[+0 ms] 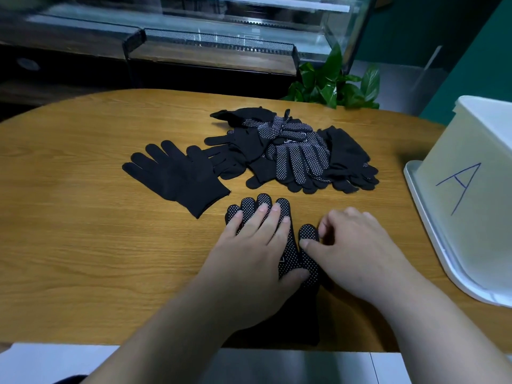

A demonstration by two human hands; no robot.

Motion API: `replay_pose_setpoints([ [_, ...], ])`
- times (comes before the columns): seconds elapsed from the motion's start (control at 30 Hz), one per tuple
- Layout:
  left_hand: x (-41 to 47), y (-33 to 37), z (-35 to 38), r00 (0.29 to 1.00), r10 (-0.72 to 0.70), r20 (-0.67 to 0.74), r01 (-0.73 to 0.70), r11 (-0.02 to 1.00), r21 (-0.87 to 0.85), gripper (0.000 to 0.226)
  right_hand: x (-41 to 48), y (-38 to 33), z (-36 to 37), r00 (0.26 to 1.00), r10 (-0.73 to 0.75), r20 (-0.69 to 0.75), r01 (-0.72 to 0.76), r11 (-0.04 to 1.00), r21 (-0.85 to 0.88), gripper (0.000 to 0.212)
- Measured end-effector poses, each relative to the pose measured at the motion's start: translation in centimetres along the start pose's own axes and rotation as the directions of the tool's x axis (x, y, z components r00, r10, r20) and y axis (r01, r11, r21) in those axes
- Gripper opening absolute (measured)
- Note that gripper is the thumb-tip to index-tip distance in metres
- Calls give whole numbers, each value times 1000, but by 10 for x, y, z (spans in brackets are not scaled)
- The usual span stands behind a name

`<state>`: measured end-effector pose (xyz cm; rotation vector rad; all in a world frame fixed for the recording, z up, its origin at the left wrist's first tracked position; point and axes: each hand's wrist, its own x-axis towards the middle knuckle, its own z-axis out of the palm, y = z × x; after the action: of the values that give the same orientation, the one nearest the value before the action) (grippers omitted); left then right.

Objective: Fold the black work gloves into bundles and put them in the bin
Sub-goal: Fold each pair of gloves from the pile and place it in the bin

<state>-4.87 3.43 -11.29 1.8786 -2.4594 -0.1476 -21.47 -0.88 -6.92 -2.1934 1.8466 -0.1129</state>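
A black glove with white grip dots (292, 246) lies palm up on the wooden table (97, 245), cuff toward me. My left hand (255, 245) presses flat on its palm and fingers, straight fingers spread. My right hand (357, 245) sits at the glove's thumb, with its thumb tip on the dotted thumb and its fingers curled beside it. A plain black glove (177, 178) lies flat to the left. Behind them is a pile of several black gloves (299, 151), some dotted side up. The white bin (471, 195), marked with a blue "A", stands at the right.
The bin sits on a white tray (432, 231) at the table's right edge. A green potted plant (332, 81) rises behind the far table edge. A glass display case (210, 48) stands further back.
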Motion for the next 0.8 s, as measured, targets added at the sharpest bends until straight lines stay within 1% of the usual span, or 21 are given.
replay_pose_setpoints([
  [0.1, 0, 0, 1, 1000, -6, -9, 6, 1000, 5, 96, -1, -3, 0, 999, -8, 34, 6, 998, 59, 27],
  [0.23, 0, -1, 1, 1000, -5, -10, 5, 1000, 9, 96, -2, -4, 0, 1000, -20, -15, 22, 978, 209, 20],
  [0.4, 1, -1, 1, 1000, -2, -15, 2, 1000, -1, 98, -3, -1, -1, 999, -42, -15, 45, 960, 276, 18],
  [0.53, 0, -2, 1, 1000, -2, -14, 2, 1000, -9, 96, -1, 1, 0, 1000, -2, -17, 9, 913, 409, 11],
  [0.6, 0, -2, 2, 1000, -2, -21, 2, 1000, -9, 95, -1, 1, -1, 1000, 16, -16, -7, 888, 459, 11],
  [0.8, 1, -1, 0, 1000, -8, -20, 7, 1000, -22, 93, 0, 8, -3, 998, 63, 3, -55, 856, 513, 13],
])
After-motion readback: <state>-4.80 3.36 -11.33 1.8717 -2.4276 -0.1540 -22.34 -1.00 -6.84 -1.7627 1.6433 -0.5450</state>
